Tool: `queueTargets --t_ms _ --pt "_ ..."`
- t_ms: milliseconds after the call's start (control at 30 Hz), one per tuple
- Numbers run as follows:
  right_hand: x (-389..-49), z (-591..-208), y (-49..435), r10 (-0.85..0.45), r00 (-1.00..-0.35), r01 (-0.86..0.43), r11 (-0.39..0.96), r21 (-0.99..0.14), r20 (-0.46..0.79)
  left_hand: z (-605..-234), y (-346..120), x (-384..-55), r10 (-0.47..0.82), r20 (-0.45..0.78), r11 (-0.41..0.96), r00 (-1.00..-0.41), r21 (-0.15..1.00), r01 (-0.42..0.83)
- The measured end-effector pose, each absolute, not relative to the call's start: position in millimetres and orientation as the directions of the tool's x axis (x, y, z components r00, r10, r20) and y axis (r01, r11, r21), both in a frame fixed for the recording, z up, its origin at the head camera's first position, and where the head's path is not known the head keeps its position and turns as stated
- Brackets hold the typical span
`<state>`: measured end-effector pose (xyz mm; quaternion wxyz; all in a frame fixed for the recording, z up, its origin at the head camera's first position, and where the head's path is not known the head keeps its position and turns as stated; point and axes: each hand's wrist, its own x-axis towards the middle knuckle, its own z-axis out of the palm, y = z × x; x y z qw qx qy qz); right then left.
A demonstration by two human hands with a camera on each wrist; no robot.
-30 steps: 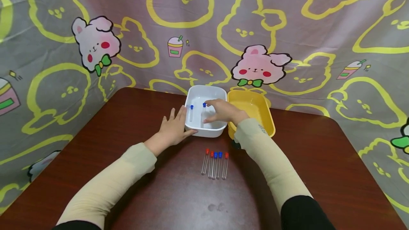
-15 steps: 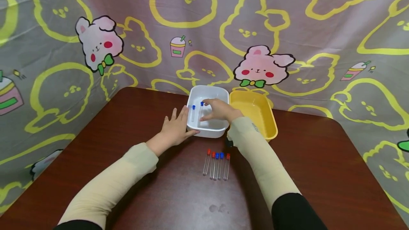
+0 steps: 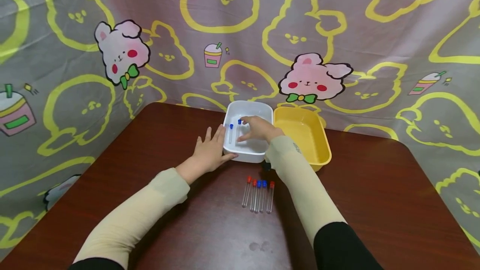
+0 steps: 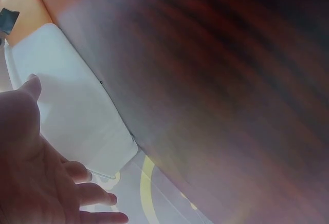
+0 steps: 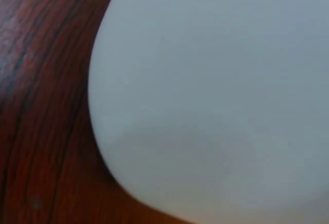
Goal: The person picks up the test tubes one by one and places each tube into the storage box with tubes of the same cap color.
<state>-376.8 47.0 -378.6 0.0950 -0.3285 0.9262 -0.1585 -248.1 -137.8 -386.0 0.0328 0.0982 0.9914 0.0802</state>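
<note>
A white rectangular plastic tray with rounded corners (image 3: 252,157) is set on a dark reddish-brown wood-grain table (image 3: 187,228), with a yellow rectangular plastic tray (image 3: 318,145) placed close at its right. Inside the white one, two clear slender tubes are laid side by side: a left blue-capped tube (image 3: 230,135) and a right blue-capped tube (image 3: 239,122). The two hands are held apart from each other. The left hand (image 3: 208,153) is laid along the left side of the white tray, its fingers spread and straight, its thumb placed at the near corner. The right hand (image 3: 260,128) is held over the white tray, thumb and fingers parted, with the fingertips near the right tube's cap and the thumb near its lower end; whether that tube is gripped cannot be told. Nearer on the table, five clear tubes, three capped in red and two in blue (image 3: 258,198), are grouped. Behind, a grey-pink curtain patterned with yellow outlines (image 3: 232,24) is hung.
</note>
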Motion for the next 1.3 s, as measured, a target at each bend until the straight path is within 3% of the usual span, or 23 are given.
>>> queueTargets --t_ms 267,667,1300 --pt "-378.9 -381.8 37.5 -0.665 -0.741 -0.605 0.721 -0.339 -0.092 -387.6 -136.5 -247.8 0.201 -0.037 0.967 -0.979 0.163 0.193" --pt "-379.0 -383.9 34.2 -0.618 -0.765 -0.572 0.782 -0.250 -0.182 -389.4 -137.9 -247.1 0.208 -0.030 0.967 -0.978 0.159 0.201" --pt "-372.7 -381.2 36.1 -0.561 -0.789 -0.510 0.825 -0.242 -0.250 -388.5 -138.1 -251.6 0.198 -0.060 0.974 -0.978 0.122 0.189"
